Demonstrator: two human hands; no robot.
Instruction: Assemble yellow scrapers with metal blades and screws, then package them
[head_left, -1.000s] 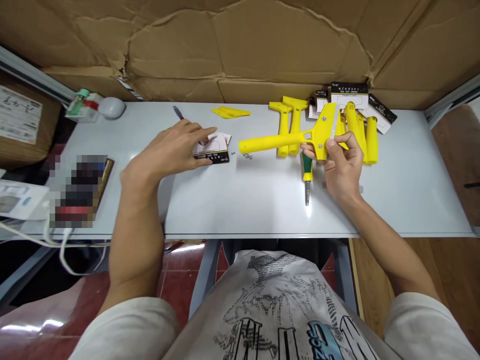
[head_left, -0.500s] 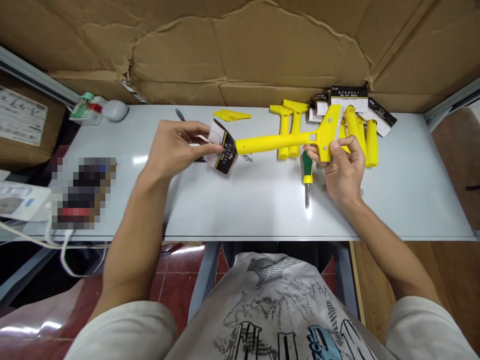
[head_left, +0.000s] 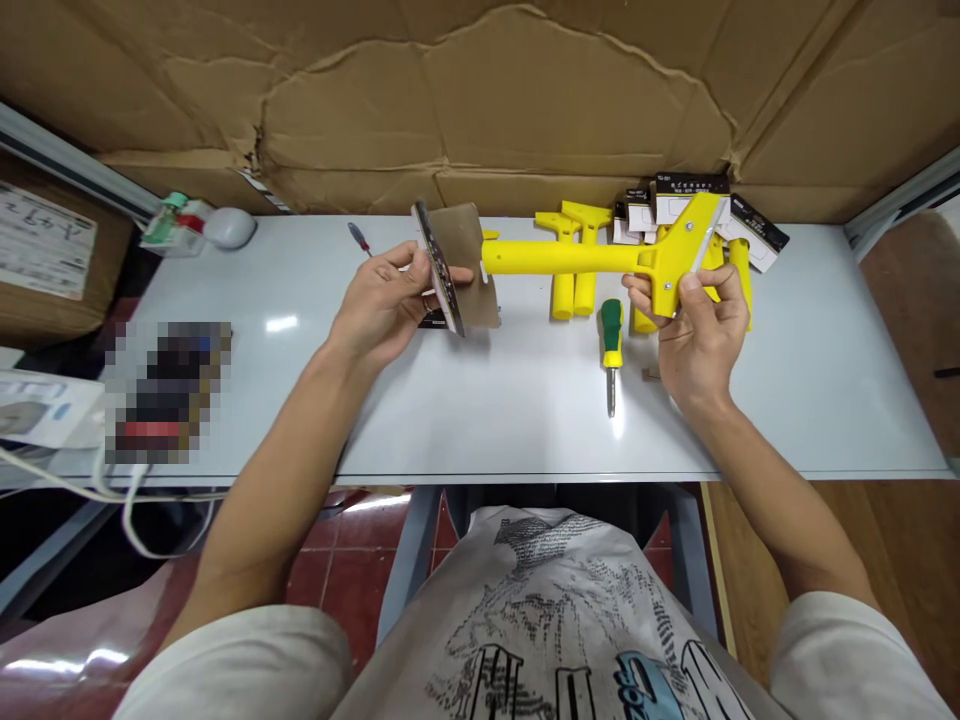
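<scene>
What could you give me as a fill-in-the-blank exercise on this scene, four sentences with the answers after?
1. The right hand holds a scraper with a handle coloured ____.
2. The left hand holds a folded card whose inner side is plain ____.
3. The screwdriver on the table near the right hand has a handle of yellow and ____.
4. Behind the table stands a large creased sheet of ____.

Missing words: yellow; brown; green; cardboard.
</scene>
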